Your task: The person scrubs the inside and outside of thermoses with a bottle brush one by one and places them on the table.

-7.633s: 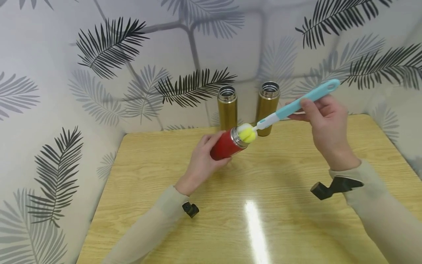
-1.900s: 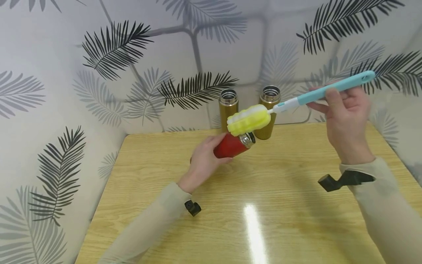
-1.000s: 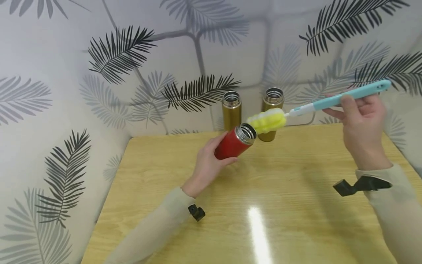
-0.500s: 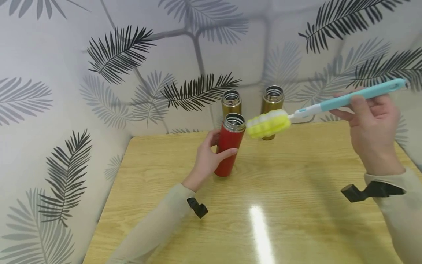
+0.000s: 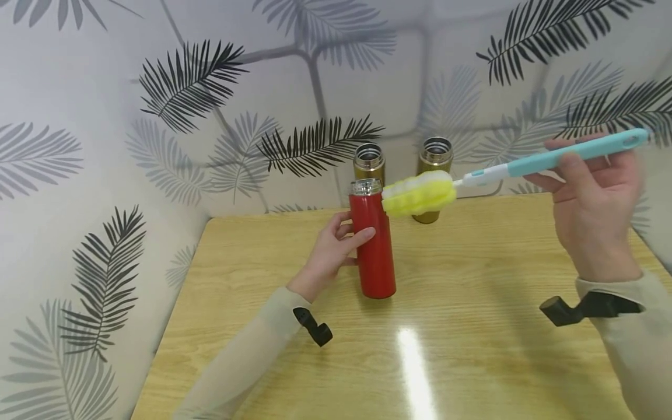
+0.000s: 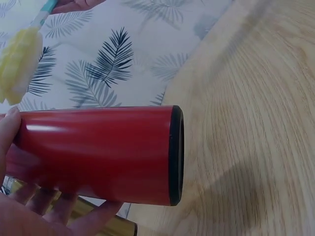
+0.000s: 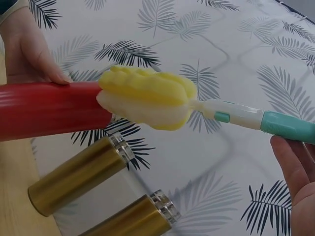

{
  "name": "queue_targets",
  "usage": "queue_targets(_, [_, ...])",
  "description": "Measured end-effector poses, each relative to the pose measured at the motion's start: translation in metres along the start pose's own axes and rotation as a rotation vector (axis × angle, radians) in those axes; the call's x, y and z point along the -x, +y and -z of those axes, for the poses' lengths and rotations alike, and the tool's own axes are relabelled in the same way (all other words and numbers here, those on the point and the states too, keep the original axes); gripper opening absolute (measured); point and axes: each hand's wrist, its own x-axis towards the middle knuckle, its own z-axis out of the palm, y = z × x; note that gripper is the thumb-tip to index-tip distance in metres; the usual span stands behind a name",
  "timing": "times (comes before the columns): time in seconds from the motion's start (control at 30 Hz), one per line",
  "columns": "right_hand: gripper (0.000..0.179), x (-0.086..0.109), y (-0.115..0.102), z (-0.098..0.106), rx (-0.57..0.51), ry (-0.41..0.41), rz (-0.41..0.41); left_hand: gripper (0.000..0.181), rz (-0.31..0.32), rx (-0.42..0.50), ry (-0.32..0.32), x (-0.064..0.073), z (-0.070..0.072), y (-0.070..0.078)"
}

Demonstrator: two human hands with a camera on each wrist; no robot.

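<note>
A red thermos bottle point(image 5: 374, 248) with a bare steel neck stands nearly upright in the head view, and my left hand point(image 5: 333, 251) grips it from the left. The left wrist view shows its black-rimmed base above the wood. My right hand point(image 5: 595, 204) holds a bottle brush point(image 5: 551, 158) by its turquoise handle. Its yellow and white sponge head point(image 7: 147, 98) lies level beside the bottle's neck in the head view; whether they touch I cannot tell. In the right wrist view, the right fingers point(image 7: 290, 162) curl under the handle.
Two gold bottles without lids stand at the table's back edge: one point(image 5: 370, 163) behind the red bottle, the other point(image 5: 436, 154) behind the brush head. The wooden table point(image 5: 472, 326) ends against a leaf-patterned wall covering point(image 5: 236, 87).
Earlier the sponge head sat partly inside the tilted red bottle's mouth. The brush came out to the right, and my left hand has since turned the bottle from tilted to nearly upright.
</note>
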Motion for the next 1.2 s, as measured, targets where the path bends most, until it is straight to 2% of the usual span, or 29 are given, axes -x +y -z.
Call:
queue_targets(0.13, [0.020, -0.001, 0.004, 0.003, -0.089, -0.041, -0.054, 0.059, 0.012, 0.024, -0.030, 0.000, -0.004, 0.001])
queue_targets(0.27, [0.019, -0.002, 0.009, 0.007, -0.199, -0.071, -0.136, 0.053, 0.031, 0.094, -0.048, 0.003, -0.005, 0.001])
queue_targets(0.43, [0.020, -0.002, 0.013, 0.009, -0.258, -0.032, -0.159, 0.050, 0.018, 0.135, -0.076, 0.003, -0.005, 0.003])
queue_targets(0.53, [0.028, -0.004, 0.014, 0.010, -0.291, 0.005, -0.157, 0.051, 0.017, 0.136, -0.106, 0.003, -0.006, 0.004])
queue_targets(0.63, [0.033, -0.006, 0.017, 0.011, -0.323, 0.030, -0.159, 0.051, 0.028, 0.152, -0.128, 0.003, -0.007, 0.002])
queue_targets(0.73, [0.029, -0.005, 0.020, 0.014, -0.331, 0.035, -0.169, 0.051, 0.047, 0.173, -0.142, 0.004, -0.009, 0.000])
queue_targets(0.87, [0.023, -0.001, 0.021, 0.018, -0.321, 0.008, -0.200, 0.051, 0.064, 0.186, -0.156, 0.005, -0.009, -0.001])
queue_targets(1.1, [0.018, 0.000, 0.022, 0.030, -0.361, -0.143, -0.314, 0.055, 0.065, 0.207, -0.168, 0.004, -0.004, -0.001])
queue_targets(1.2, [0.015, 0.004, 0.022, 0.035, -0.341, -0.149, -0.323, 0.058, 0.061, 0.206, -0.178, 0.004, -0.001, -0.001])
